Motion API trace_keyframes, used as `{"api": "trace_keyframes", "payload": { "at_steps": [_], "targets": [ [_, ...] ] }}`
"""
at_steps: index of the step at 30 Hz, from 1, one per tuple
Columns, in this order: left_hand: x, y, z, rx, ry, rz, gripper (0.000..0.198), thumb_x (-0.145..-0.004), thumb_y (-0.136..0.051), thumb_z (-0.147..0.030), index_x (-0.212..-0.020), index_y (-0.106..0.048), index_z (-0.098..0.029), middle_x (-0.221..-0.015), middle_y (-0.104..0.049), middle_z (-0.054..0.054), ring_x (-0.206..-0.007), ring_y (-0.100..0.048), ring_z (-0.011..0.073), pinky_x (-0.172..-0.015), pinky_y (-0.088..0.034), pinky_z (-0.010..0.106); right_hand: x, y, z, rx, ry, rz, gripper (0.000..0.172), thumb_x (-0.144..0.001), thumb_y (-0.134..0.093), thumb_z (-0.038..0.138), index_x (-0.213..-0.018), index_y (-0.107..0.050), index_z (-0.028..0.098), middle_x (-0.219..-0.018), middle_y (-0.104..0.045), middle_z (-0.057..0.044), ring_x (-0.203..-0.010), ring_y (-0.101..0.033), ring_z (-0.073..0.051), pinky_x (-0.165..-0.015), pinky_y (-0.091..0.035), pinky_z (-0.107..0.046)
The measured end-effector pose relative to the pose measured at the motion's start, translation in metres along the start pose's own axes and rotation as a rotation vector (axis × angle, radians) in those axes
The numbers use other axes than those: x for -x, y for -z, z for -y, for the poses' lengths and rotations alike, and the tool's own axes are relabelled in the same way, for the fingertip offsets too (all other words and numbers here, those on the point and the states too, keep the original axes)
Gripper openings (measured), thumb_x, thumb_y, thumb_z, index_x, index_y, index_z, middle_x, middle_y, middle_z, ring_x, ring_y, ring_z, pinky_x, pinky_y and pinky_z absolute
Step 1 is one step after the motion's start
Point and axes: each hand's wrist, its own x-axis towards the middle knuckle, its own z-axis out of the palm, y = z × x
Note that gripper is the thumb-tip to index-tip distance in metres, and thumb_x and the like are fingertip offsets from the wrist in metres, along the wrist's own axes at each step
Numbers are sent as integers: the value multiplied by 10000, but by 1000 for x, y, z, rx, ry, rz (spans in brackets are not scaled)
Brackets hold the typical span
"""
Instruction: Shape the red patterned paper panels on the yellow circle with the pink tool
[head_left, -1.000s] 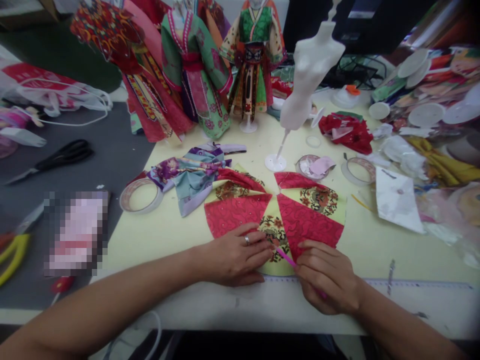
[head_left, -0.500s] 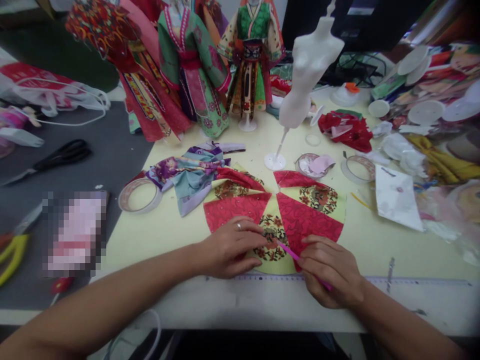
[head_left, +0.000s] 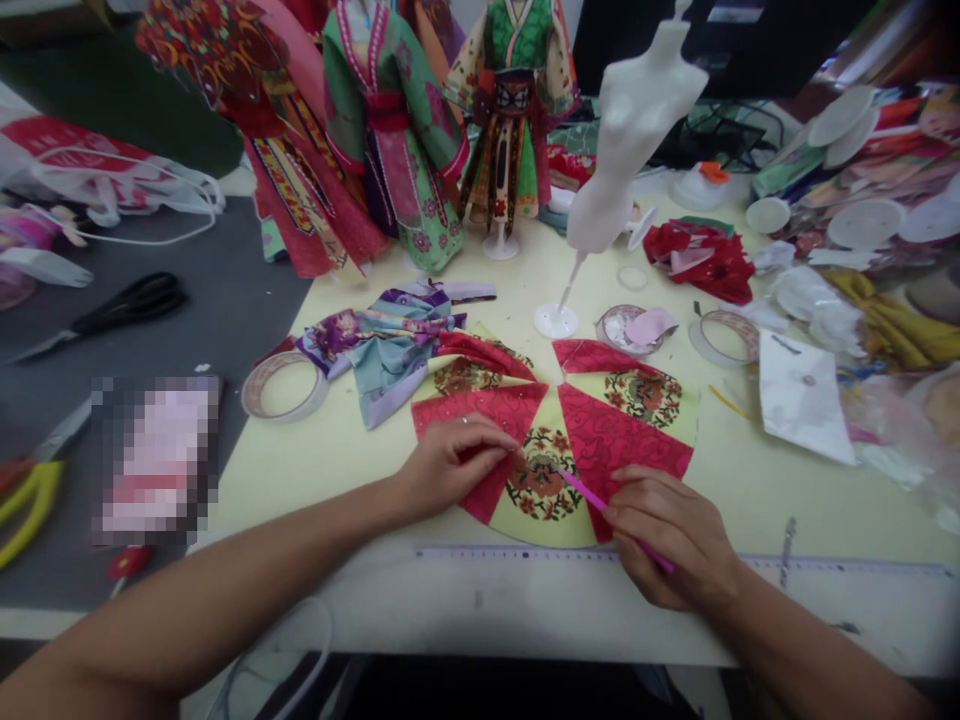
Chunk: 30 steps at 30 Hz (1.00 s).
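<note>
A round doll skirt piece [head_left: 624,435] of red and yellow-green patterned panels lies spread on the table. My right hand [head_left: 671,535] is closed around a slim pink pen-like stick [head_left: 587,492]. Its tip points at the floral medallion on the front yellow panel; whether it touches the cloth I cannot tell. My left hand [head_left: 450,462] rests over the skirt's left red panel, thumb and fingers pressed together. Anything between those fingertips is too small to make out. Tiny pale dots show on that red panel. A clear ruler [head_left: 480,553] lies along the skirt's front edge.
Behind stand a white dress form [head_left: 637,125] and dressed dolls [head_left: 397,140]. Tape rolls [head_left: 283,386] and a purple-blue garment [head_left: 386,345] lie left of the skirt. Black scissors [head_left: 131,305] and a phone [head_left: 161,460] are on the grey mat. Fabric scraps and bags crowd the right.
My left hand has lifted and drawn back off the yellow panel, its fingers coming together. My right hand stays in nearly the same place with the pink stick. The view has shifted slightly.
</note>
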Motion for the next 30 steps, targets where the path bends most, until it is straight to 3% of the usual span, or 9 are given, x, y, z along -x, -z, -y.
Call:
{"api": "trace_keyframes", "payload": {
  "at_steps": [12,23,30],
  "targets": [
    [0,1,4,129,246,-20,170,-790,-565,-238,-866,-671,-129,-873,-686,86,-815,-637,175,-758,-507,293,4,-2,-5,-14,-6,-45,225,-713,-527,45,-921,-536,130,-724,-601,-54,-683,-585,-140,-680,-547,-361],
    [1,0,1,188,274,-20,160,-780,-558,-255,-806,-644,-122,-774,-689,65,-748,-644,151,-716,-512,260,3,-2,-11,88,-23,-102,276,-727,-523,53,-984,-551,150,-748,-621,-54,-763,-612,-177,-657,-549,-333],
    [3,-2,-4,150,290,-27,70,-728,-536,-154,-746,-596,-120,-631,-641,20,-602,-597,109,-577,-475,210,3,-2,-9,103,-42,-104,265,-734,-518,59,-980,-557,149,-756,-614,-62,-764,-604,-181,-649,-546,-330]
  ]
}}
